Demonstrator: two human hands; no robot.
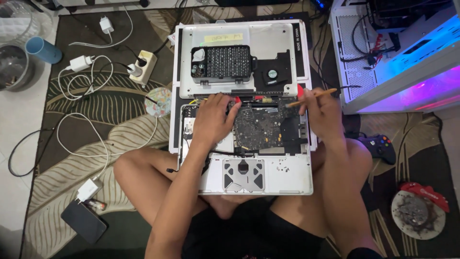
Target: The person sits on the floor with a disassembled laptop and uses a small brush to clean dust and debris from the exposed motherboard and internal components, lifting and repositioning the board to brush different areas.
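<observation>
Brace left hand, fingers spread flat and gripping nothing, on opened laptop; keep wooden brush, pinched in right hand, light over logic board

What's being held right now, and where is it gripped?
The right hand holds a thin orange-brown wooden stick near its middle. The left hand rests flat on the opened silver laptop, holding nothing.

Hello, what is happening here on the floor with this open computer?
A person sits cross-legged on a patterned rug with an opened silver laptop on the lap, its dark circuit board exposed. The left hand rests on the board's upper left part. The right hand holds a thin orange stick tool near the hinge. A black tray of screwdriver bits lies on the removed silver cover behind.
</observation>
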